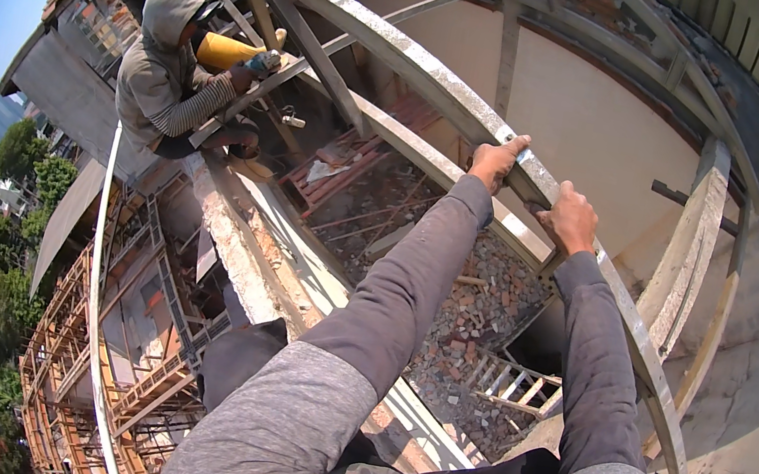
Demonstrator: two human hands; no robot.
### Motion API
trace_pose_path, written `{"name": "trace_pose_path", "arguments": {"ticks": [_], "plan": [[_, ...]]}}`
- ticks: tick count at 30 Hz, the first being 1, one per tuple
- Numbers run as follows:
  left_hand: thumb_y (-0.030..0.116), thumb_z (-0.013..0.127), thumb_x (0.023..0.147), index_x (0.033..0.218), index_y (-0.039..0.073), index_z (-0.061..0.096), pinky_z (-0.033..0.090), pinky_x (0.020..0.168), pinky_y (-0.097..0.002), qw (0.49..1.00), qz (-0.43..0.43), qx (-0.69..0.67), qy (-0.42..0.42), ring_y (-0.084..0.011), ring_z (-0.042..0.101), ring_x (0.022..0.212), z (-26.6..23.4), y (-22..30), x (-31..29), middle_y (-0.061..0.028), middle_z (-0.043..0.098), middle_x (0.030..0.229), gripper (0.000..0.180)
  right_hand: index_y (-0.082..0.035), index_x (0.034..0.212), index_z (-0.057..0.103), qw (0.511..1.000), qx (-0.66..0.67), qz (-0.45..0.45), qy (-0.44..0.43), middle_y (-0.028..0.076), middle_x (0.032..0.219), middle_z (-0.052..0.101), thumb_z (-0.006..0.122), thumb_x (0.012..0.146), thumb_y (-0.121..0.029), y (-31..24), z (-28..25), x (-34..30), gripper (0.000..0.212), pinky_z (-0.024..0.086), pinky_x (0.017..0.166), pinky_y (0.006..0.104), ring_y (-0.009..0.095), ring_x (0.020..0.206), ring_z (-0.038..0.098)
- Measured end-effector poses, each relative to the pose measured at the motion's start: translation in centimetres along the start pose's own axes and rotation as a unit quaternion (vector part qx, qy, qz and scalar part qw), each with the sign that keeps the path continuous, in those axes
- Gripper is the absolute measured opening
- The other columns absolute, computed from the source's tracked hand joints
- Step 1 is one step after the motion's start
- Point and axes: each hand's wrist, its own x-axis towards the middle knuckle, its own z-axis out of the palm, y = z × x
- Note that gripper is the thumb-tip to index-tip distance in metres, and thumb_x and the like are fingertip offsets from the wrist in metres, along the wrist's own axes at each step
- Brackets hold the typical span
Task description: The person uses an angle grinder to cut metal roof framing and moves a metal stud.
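A long grey beam (pixel 402 53) slopes from the upper left down to the lower right in front of me, part of a roof frame. My left hand (pixel 496 163) is closed around its edge near the middle. A little lower along the same beam, my right hand (pixel 571 218) also has its fingers wrapped over it. Both arms reach forward in dark sleeves. A parallel lower beam (pixel 416 142) runs beneath, joined to the upper one by a slanting strut (pixel 315 53). The undersides of both hands are hidden.
A hooded co-worker (pixel 161 67) crouches at the upper left by the frame, near a yellow object (pixel 224 52). Far below lie brick rubble (pixel 476 325) and a ladder (pixel 521 384). A broken wall top (pixel 238 232) runs beside me; wooden scaffolding (pixel 120 384) and a white pole (pixel 100 269) stand left.
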Motion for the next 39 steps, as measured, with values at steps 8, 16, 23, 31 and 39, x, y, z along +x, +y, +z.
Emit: {"name": "trace_pose_path", "arguments": {"ticks": [8, 16, 23, 31, 39], "plan": [[0.038, 0.08, 0.084, 0.11, -0.012, 0.063, 0.06, 0.069, -0.0419, 0.999, -0.014, 0.049, -0.002, -0.0249, 0.069, 0.082, 0.1, 0.5, -0.9, -0.017, 0.067, 0.099, 0.059, -0.002, 0.1, 0.057, 1.0, -0.007, -0.001, -0.011, 0.024, 0.1, 0.07, 0.088, 0.071, -0.028, -0.3, -0.3, -0.1, 0.05, 0.053, 0.083, 0.049, 0.041, 0.099, 0.068], [0.036, 0.085, 0.079, 0.11, -0.016, 0.063, 0.058, 0.068, -0.0382, 0.999, -0.008, 0.045, 0.019, -0.0244, 0.069, 0.08, -0.6, 0.2, 0.2, -0.0194, 0.069, 0.102, 0.064, -0.002, 0.099, 0.057, 1.0, -0.003, -0.005, -0.005, 0.023, 0.099, 0.071, 0.088, 0.071, -0.029, -1.0, -0.6, -0.1, 0.05, 0.053, 0.082, 0.049, 0.042, 0.098, 0.068], [0.037, 0.083, 0.081, 0.112, -0.017, 0.06, 0.062, 0.067, -0.0418, 0.998, 0.002, 0.056, 0.009, -0.0262, 0.07, 0.079, -0.7, -0.1, 0.7, -0.0194, 0.068, 0.1, 0.067, -0.003, 0.102, 0.058, 1.0, -0.014, 0.007, -0.015, 0.023, 0.101, 0.071, 0.087, 0.073, -0.03, -1.6, -1.3, -0.4, 0.049, 0.054, 0.082, 0.0491, 0.042, 0.098, 0.068], [0.037, 0.085, 0.079, 0.115, -0.017, 0.06, 0.058, 0.068, -0.0379, 0.999, -0.006, 0.05, 0.013, -0.0245, 0.069, 0.082, -0.4, -0.1, 0.2, -0.0196, 0.068, 0.104, 0.069, -0.003, 0.102, 0.058, 1.0, -0.014, 0.012, -0.017, 0.022, 0.101, 0.071, 0.087, 0.073, -0.031, -1.0, -0.8, -0.2, 0.05, 0.054, 0.082, 0.0491, 0.041, 0.098, 0.069], [0.038, 0.084, 0.08, 0.114, -0.017, 0.059, 0.06, 0.065, -0.04, 0.997, -0.001, 0.068, 0.024, -0.0251, 0.069, 0.079, -0.3, 0.0, 0.3, -0.0195, 0.068, 0.101, 0.07, -0.004, 0.102, 0.058, 1.0, -0.02, 0.011, -0.009, 0.022, 0.101, 0.071, 0.088, 0.072, -0.033, -0.9, -0.6, -0.2, 0.052, 0.054, 0.082, 0.049, 0.04, 0.098, 0.069]]}}
